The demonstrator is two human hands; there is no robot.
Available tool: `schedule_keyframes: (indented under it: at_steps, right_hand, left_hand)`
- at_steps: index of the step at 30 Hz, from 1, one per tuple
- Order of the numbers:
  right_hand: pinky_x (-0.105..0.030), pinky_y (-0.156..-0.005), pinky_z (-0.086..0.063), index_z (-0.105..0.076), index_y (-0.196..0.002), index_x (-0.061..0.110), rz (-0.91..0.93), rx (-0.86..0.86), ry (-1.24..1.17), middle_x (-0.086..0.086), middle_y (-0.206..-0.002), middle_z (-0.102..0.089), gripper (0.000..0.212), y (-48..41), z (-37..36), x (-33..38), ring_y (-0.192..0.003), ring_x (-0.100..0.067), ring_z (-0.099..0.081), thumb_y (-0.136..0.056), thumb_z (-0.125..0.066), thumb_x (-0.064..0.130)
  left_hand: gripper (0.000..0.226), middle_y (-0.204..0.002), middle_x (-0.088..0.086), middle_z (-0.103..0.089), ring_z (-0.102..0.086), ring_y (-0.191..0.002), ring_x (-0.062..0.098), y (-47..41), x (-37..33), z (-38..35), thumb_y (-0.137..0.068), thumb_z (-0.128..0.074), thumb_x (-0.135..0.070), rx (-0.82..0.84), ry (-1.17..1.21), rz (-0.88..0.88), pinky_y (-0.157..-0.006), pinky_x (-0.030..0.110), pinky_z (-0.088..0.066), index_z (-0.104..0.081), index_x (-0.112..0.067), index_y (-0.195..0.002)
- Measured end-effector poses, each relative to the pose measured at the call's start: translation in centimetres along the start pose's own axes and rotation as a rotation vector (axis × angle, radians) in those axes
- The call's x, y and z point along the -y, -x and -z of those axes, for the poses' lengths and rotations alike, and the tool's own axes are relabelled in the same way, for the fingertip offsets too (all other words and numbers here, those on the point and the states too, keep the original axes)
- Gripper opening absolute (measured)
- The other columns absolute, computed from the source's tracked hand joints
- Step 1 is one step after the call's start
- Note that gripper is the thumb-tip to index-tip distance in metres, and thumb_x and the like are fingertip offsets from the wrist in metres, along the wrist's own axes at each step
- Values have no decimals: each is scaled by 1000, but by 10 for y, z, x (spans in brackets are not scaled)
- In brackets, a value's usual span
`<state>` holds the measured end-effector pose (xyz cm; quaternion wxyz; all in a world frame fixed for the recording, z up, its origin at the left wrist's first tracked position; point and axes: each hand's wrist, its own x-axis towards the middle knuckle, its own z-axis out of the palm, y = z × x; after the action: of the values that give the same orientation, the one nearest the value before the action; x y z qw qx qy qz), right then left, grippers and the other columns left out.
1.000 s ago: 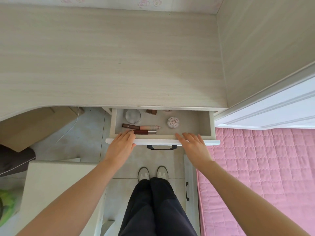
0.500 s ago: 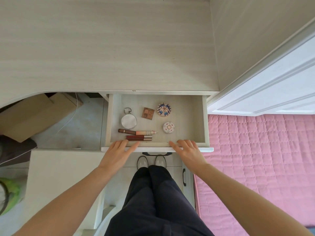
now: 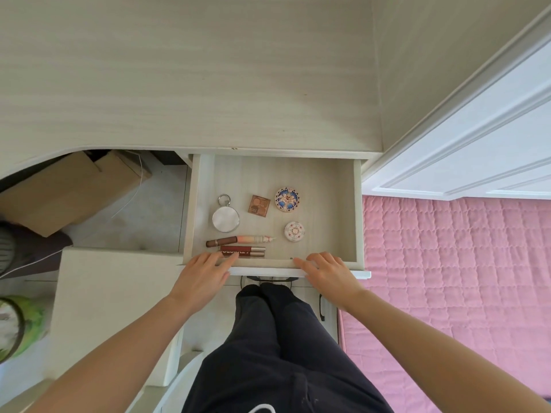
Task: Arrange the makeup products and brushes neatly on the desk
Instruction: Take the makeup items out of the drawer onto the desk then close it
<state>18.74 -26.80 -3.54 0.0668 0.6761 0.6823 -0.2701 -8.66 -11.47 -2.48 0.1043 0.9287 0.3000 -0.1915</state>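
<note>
The desk drawer point(image 3: 328, 180) stands pulled far out under the pale wood desk top point(image 3: 185, 79). Inside lie a round mirror with a ring point(image 3: 225, 219), a small brown eyeshadow palette point(image 3: 258, 204), a blue patterned round compact point(image 3: 286, 199), a smaller white floral compact point(image 3: 294, 231), a brown and peach tube point(image 3: 238, 240) and a red lip gloss tube point(image 3: 243, 250). My left hand point(image 3: 205, 274) rests flat on the drawer's front edge, fingertips by the red lip gloss tube. My right hand point(image 3: 328, 271) lies flat on the same edge further right. Both hold nothing.
A bed with a pink quilt point(image 3: 459, 278) fills the right side, beside a white panelled bed frame point(image 3: 477, 150). A cardboard box point(image 3: 68, 192) sits under the desk at left. A white stool point(image 3: 113, 308) stands to my left. My dark trouser legs point(image 3: 277, 347) are below the drawer.
The drawer has slid out much further, revealing the palette and the blue compact. Both hands moved back toward me with its front edge.
</note>
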Motion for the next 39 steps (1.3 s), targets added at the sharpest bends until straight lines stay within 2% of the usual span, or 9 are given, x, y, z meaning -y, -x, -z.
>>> schedule_keyframes:
  at_steps: [3, 5, 7, 11, 16, 22, 27, 32, 39]
  right_hand:
    - [-39, -94, -46, -43, -137, 24, -34, 25, -55, -3, -126, -53, 40, -8, 4, -3, -111, -26, -51, -99, -45, 33]
    - [-37, -95, -45, -44, -137, 22, -58, 59, -81, -3, -129, -50, 40, -17, 7, -5, -114, -24, -48, -100, -40, 36]
    - [-36, -95, -45, -45, -137, 19, -75, 67, -105, -4, -131, -49, 41, -30, 12, -7, -116, -24, -47, -100, -38, 36]
    - [-38, -93, -46, -47, -134, 14, -118, 57, -150, -7, -130, -49, 40, -61, 23, -9, -116, -25, -47, -100, -40, 34]
    - [-37, -89, -45, -50, -130, 13, -207, 53, -186, -6, -124, -51, 36, -102, 30, -16, -113, -25, -47, -100, -41, 30]
    - [-37, -92, -45, -46, -134, 13, -286, 84, -169, -7, -131, -47, 39, -143, 28, -25, -116, -26, -45, -98, -41, 29]
    - [-40, -90, -48, -35, -139, 11, -452, 33, -257, -10, -134, -41, 49, -172, 26, -33, -117, -29, -44, -97, -47, 35]
    - [-43, -85, -50, -28, -139, 10, -646, -13, -406, -12, -132, -36, 61, -200, 22, -38, -118, -32, -43, -92, -55, 40]
    - [-42, -85, -51, -15, -144, 23, -647, 38, -269, -10, -135, -24, 89, -218, 9, -33, -116, -32, -35, -78, -67, 55]
  left_hand:
    - [29, -104, 4, -70, -65, -93, 25, -9, 2, 3, -92, -59, -26, -38, 74, 53, -80, 37, -54, -65, -14, -117]
    - [20, -97, 3, -71, -66, -87, 24, -17, 3, 7, -94, -55, -24, -32, 109, 90, -72, 35, -54, -67, -14, -106]
    - [20, -92, 0, -71, -65, -82, 22, -27, 4, 10, -96, -50, -25, -20, 170, 145, -67, 34, -54, -66, -15, -102]
    - [24, -98, -3, -67, -61, -87, 18, -57, 12, 8, -98, -41, -28, -20, 230, 212, -65, 31, -51, -60, -19, -110]
    - [24, -107, 4, -65, -58, -96, 25, -101, 27, 10, -94, -49, -18, -34, 281, 262, -69, 37, -51, -62, -12, -112]
    - [36, -126, 5, -49, -44, -116, 25, -143, 42, 2, -92, -49, -16, 76, 273, 377, -87, 37, -46, -48, -12, -128]
    - [52, -143, 5, -35, -35, -129, 25, -156, 43, -13, -92, -51, -15, 90, 266, 404, -101, 36, -37, -32, -11, -141]
    - [62, -144, 6, -32, -35, -129, 26, -165, 44, -26, -91, -58, -26, 137, 288, 422, -101, 35, -38, -28, -10, -142]
    - [72, -145, 6, -30, -36, -127, 28, -169, 46, -41, -87, -60, -39, 141, 277, 390, -102, 36, -38, -25, -13, -144]
